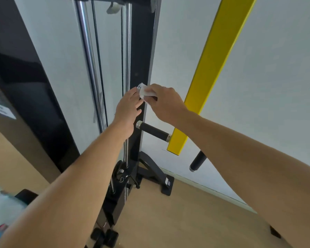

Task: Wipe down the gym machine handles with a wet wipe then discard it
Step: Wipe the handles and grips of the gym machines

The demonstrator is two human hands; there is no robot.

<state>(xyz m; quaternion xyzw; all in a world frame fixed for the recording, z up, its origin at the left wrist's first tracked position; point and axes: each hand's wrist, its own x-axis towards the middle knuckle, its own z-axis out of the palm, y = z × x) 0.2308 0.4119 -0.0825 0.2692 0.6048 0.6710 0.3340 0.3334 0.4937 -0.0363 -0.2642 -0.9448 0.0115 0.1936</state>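
My right hand [166, 103] grips a white wet wipe [145, 92], wrapped around an upper handle whose silver end cap [138, 87] peeks out at the left. My left hand [128, 108] is open, fingers spread, touching the end of that handle beside the wipe. Below them a second black handle [153, 131] with a silver cap sticks out leftward from the yellow arm [213, 68]. A third black handle [198, 161] hangs under the yellow arm's lower end.
The machine's black upright post [141, 51] and chrome guide rods [87, 59] with cables stand behind my hands. Its black base foot [166, 185] rests on the wooden floor. A dark panel [25, 86] is at the left. White wall behind.
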